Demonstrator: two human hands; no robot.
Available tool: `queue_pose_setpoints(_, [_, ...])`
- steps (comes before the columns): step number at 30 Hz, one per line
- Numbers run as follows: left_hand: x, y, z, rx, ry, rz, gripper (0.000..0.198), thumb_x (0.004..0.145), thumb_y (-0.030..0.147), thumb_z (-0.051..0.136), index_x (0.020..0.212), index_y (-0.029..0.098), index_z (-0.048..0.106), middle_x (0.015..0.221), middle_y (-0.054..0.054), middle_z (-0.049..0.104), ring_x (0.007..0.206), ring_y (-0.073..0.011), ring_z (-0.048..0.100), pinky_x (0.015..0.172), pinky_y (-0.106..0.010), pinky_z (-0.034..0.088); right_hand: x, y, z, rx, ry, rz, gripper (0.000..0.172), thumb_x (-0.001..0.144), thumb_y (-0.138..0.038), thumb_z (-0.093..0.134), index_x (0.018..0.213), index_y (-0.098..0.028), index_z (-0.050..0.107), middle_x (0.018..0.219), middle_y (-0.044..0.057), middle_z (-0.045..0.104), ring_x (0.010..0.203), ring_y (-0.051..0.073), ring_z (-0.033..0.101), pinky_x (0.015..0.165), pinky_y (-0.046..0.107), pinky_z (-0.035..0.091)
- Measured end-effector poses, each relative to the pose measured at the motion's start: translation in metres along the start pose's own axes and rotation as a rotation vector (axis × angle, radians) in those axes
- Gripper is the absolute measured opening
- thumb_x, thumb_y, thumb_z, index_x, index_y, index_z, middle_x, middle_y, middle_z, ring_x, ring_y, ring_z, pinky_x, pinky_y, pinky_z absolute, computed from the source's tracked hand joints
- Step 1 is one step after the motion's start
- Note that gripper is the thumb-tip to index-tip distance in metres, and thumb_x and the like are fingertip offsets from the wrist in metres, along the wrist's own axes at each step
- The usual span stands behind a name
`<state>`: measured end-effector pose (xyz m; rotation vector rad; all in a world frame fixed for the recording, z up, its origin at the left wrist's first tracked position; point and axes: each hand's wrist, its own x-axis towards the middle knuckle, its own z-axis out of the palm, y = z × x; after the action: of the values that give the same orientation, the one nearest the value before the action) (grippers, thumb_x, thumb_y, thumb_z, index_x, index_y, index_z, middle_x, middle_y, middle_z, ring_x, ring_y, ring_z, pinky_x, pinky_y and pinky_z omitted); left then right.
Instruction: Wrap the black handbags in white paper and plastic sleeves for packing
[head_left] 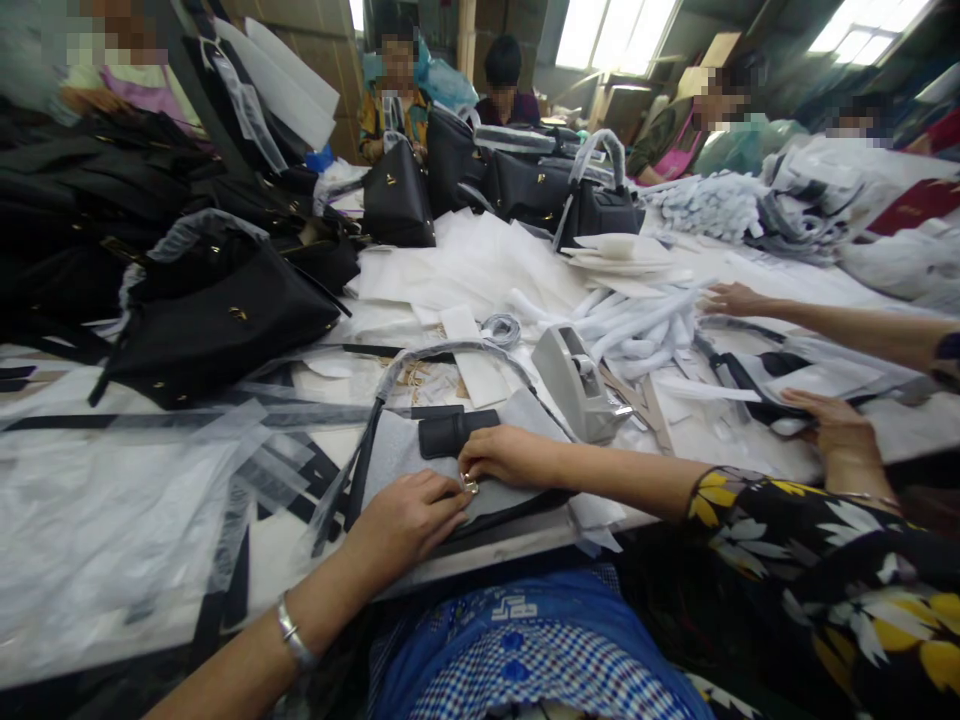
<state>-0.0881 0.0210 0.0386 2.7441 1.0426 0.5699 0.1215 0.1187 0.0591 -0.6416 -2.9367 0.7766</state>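
Observation:
A black handbag [495,513] lies flat in front of me with a white foam sheet [391,450] over it. Its curved handle [450,347] is wrapped in clear plastic. My left hand [412,512] rests over the bag's lower edge, its fingertips closed at a small gold metal clasp [470,484]. From the right, my right hand [506,455] pinches the same clasp. Just above the fingers a short black leather tab [442,434] lies on the foam; its right end is partly behind my right hand. The fingers hide part of the clasp.
A grey tape dispenser [574,385] stands beyond my right forearm. Another black handbag [225,320] sits at left, near clear plastic sheets [112,530]. At right, a co-worker's hands [836,430] handle another bag. White foam sheets [472,265] and padded tubes [645,325] lie farther back.

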Motion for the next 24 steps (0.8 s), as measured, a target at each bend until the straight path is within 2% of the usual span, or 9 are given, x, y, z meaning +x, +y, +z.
queue_pose_setpoints(3, [-0.001,-0.001,0.000,-0.003,0.000,-0.004,0.023,0.099,0.026,0.051,0.114,0.020,0.067,0.101,-0.006,0.070,0.086,-0.0192,0.064,0.074,-0.033,0.053,-0.002,0.004,-0.008,0.017,-0.014,-0.082,0.014,0.093,-0.015,0.063,0.103,-0.016,0.072,0.098,0.004,0.069,0.088,0.012,0.065,0.082,0.020,0.049])
queue_pose_setpoints(7, [-0.001,-0.001,0.001,0.003,0.004,-0.009,0.022,0.099,0.026,0.051,0.113,0.020,0.067,0.102,-0.005,0.071,0.086,-0.0193,0.063,0.073,-0.033,0.052,0.000,0.001,-0.005,-0.041,-0.037,-0.102,0.011,0.092,-0.019,0.064,0.098,-0.018,0.073,0.100,0.004,0.066,0.084,0.012,0.064,0.078,0.021,0.048])
queue_pose_setpoints(14, [-0.002,0.000,0.003,0.005,0.014,-0.014,0.021,0.098,0.024,0.051,0.112,0.018,0.067,0.103,-0.006,0.070,0.085,-0.0202,0.063,0.074,-0.035,0.053,-0.001,-0.022,0.019,-0.211,0.013,0.101,0.013,0.089,-0.011,0.055,0.097,-0.008,0.065,0.091,0.013,0.062,0.081,0.022,0.060,0.069,0.029,0.047])
queue_pose_setpoints(17, [-0.003,0.001,0.003,0.001,0.020,-0.011,0.020,0.098,0.023,0.052,0.111,0.019,0.067,0.103,-0.006,0.070,0.085,-0.0194,0.063,0.075,-0.034,0.053,-0.002,-0.026,0.019,-0.231,0.014,0.134,0.012,0.091,-0.012,0.053,0.096,-0.008,0.064,0.090,0.013,0.062,0.081,0.022,0.060,0.070,0.029,0.047])
queue_pose_setpoints(21, [-0.004,0.000,0.004,0.001,0.040,0.003,0.023,0.099,0.025,0.050,0.114,0.019,0.067,0.102,-0.006,0.070,0.087,-0.0192,0.064,0.075,-0.034,0.054,-0.004,-0.018,0.005,-0.197,-0.022,0.054,0.015,0.097,-0.021,0.056,0.108,-0.015,0.063,0.098,0.006,0.064,0.083,0.016,0.062,0.072,0.024,0.047])
queue_pose_setpoints(24, [-0.005,-0.001,0.006,0.002,0.058,0.015,0.024,0.100,0.025,0.050,0.116,0.019,0.066,0.101,-0.007,0.071,0.088,-0.0197,0.065,0.077,-0.035,0.055,-0.003,-0.010,-0.008,-0.307,-0.076,-0.138,0.019,0.097,-0.021,0.056,0.116,-0.019,0.063,0.107,0.005,0.064,0.089,0.017,0.061,0.071,0.025,0.046])
